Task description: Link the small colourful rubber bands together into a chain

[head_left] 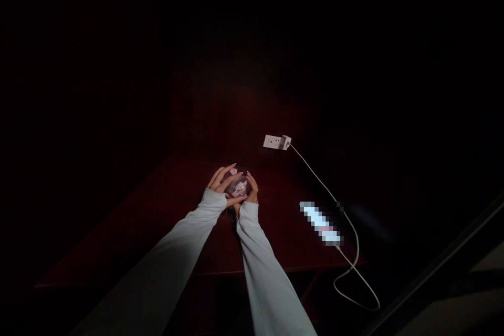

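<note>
Both of my hands are cupped around a clear, rounded object with pink flower-like shapes inside or on it (240, 187); its exact kind is too dim to make out. My left hand (221, 180) wraps its left side, fingers curved over the top. On the other side, my right hand (252, 189) curls along the edge with its fingertips near the top. The object is held above the dark red table (157, 220), and whether it touches the surface is hidden by the hands. Pale long sleeves cover both of my arms.
To the right lies a lit phone, blurred out (321, 223), with a white cable (356, 236) looping past the table's front edge. The cable runs up to a charger (285, 142) in a white wall socket (271, 141). Darkness hides most of the surroundings.
</note>
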`<state>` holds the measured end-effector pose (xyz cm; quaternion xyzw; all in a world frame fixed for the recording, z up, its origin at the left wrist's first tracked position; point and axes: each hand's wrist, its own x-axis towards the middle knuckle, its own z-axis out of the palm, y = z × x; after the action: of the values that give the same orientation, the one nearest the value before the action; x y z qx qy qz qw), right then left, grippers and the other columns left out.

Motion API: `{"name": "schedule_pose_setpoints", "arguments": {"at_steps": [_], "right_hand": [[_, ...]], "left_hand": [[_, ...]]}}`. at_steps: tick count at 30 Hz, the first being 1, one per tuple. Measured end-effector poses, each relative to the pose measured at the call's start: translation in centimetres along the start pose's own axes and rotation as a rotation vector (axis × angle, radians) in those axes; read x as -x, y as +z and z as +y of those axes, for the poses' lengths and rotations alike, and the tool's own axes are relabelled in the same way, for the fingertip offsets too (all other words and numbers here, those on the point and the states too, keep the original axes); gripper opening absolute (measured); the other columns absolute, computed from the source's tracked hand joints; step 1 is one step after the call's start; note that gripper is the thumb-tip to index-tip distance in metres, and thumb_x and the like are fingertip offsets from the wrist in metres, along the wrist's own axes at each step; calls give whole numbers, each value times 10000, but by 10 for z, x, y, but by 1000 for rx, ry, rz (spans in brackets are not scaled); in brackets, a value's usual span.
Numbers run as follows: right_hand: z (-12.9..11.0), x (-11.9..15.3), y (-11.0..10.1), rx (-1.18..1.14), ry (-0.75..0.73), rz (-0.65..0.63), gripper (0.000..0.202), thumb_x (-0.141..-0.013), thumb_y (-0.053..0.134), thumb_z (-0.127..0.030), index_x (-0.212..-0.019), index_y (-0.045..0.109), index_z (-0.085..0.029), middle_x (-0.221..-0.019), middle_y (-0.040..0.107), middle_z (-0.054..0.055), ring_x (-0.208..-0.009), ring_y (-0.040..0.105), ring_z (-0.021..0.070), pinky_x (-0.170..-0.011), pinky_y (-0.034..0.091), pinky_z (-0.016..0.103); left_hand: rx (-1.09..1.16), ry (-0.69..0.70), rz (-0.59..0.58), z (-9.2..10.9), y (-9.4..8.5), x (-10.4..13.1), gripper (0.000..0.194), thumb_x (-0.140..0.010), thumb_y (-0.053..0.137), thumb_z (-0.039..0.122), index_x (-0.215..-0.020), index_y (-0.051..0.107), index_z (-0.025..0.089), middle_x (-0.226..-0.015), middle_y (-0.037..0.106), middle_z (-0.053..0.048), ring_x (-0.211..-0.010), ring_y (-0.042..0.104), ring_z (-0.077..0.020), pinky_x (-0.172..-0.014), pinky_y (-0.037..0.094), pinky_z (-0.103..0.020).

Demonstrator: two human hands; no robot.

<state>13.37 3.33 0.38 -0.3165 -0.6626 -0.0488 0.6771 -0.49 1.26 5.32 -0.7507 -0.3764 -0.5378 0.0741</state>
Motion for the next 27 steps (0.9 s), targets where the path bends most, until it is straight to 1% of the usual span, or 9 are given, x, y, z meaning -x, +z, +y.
{"name": "schedule_pose_setpoints", "arguments": {"at_steps": [4,8,12,14,16,19,22,24,27], "right_hand": [[-4,-1,-8,-21,31,-68,773,-808,771,-410,-1473,399,-280,-1517,542,156,-1386,572,299,-1121,523,534],[-7,0,-11,-12,61,-69,793,-809,776,-414,-1496,407,-266,-1513,552,162,-1380,574,307,-1140,508,543],[-10,-2,-9,-33,95,-74,775,-825,747,-375,-1511,400,-274,-1510,547,154,-1370,580,296,-1110,541,515],[-13,-3,-9,-80,107,-71,726,-852,709,-331,-1509,405,-285,-1521,530,140,-1357,588,271,-1078,571,475],[-15,-4,-9,-110,120,-73,651,-880,665,-299,-1488,433,-294,-1517,526,127,-1318,609,244,-1040,595,441],[-17,-6,-10,-96,146,-58,519,-912,619,-285,-1418,506,-281,-1473,552,123,-1251,628,227,-1003,604,425],[-15,-7,-11,-52,179,-33,411,-928,604,-311,-1334,569,-257,-1416,577,118,-1160,646,214,-935,608,393],[-12,-6,-12,-36,197,-49,362,-930,595,-329,-1282,605,-245,-1400,580,114,-1041,668,191,-857,611,353],[-10,-5,-13,-5,205,-86,296,-923,590,-335,-1195,656,-241,-1375,588,103,-939,676,174,-790,603,324]], "left_hand": [[50,-23,10,6,-3,0,645,-730,871,395,-1337,690,274,-1528,571,-105,-1390,562,-316,-1214,451,-471],[130,-104,0,8,-4,1,652,-735,859,377,-1351,672,270,-1524,576,-99,-1366,594,-309,-1184,489,-458],[283,-225,38,-1,4,0,673,-732,833,371,-1366,650,241,-1503,590,-115,-1351,605,-318,-1060,586,-429],[352,-350,86,-9,10,-5,656,-718,826,360,-1339,657,234,-1447,632,-114,-1330,615,-321,-1032,598,-428],[490,-559,189,-17,12,-10,630,-729,814,382,-1314,646,219,-1360,683,-122,-1238,676,-299,-999,609,-408],[711,-962,289,-32,2,-18,628,-812,747,512,-1366,575,272,-1265,717,-108,-961,762,-238,-708,642,-319],[925,-1270,252,-45,-18,-19,592,-907,553,681,-1357,561,296,-1125,750,-86,-718,746,-176,-511,546,-231],[990,-1344,187,-51,-29,-17,632,-922,436,747,-1313,581,273,-1046,753,-82,-644,726,-164,-443,475,-203],[878,-1258,193,-61,-34,-12,617,-901,455,741,-1296,572,282,-1055,748,-68,-673,736,-172,-480,496,-221]]}}
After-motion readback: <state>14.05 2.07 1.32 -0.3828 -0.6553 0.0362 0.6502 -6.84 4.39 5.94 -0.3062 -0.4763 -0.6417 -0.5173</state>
